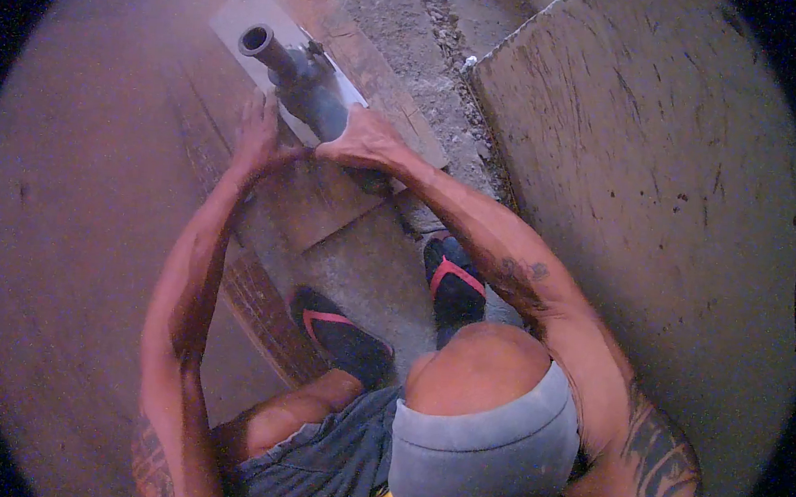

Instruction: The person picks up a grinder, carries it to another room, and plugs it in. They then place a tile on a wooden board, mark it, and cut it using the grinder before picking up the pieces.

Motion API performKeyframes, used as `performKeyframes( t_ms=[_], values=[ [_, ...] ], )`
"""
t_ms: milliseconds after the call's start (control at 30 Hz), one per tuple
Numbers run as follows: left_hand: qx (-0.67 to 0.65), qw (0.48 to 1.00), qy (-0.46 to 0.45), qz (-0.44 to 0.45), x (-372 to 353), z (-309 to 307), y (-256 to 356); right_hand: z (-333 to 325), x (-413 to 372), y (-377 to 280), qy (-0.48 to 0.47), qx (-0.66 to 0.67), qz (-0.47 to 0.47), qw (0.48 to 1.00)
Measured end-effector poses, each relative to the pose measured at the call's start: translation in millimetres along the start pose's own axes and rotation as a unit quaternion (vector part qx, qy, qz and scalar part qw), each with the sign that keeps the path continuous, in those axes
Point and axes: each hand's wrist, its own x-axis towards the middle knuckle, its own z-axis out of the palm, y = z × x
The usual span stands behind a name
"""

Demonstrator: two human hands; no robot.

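Observation:
A dark tool [320, 107] with an open round pipe end [257, 39] rests on a pale flat plate [239, 16] at the upper middle. My right hand [363, 142] is wrapped round the near end of the tool, and part of its fingers is hidden. Just left of the tool, my left hand [259, 135] has its fingers stretched forward near the plate's left edge, with nothing visibly held in them. The plate lies over brown wooden boards [385, 84].
A large wooden panel [640, 172] stands on the right. Another broad brown surface [80, 229] fills the left. Rough concrete [445, 78] shows between boards and panel. My feet in dark sandals [342, 336] are below the boards, beside a narrow plank [271, 318].

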Motion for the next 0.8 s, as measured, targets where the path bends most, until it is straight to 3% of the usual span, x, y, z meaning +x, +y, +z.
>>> performKeyframes(
  t_ms=[300,500,700,800],
  values=[
    [-0.02,0.999,-0.023,0.013,6.1,16.5,-14.9,5.6,-0.8,13.0,0.016,-0.018,-0.032,0.999],
    [0.004,0.996,-0.062,-0.057,2.1,-18.3,16.9,2.9,-6.4,8.6,0.024,-0.015,-0.016,0.999],
    [-0.016,0.999,-0.019,-0.022,0.4,-14.2,14.0,-3.2,-19.5,5.8,0.016,-0.011,-0.012,1.0],
    [-0.004,0.997,-0.058,-0.054,-0.2,-15.9,19.6,-1.5,-19.3,9.8,0.005,-0.005,-0.017,1.0]
  ],
)
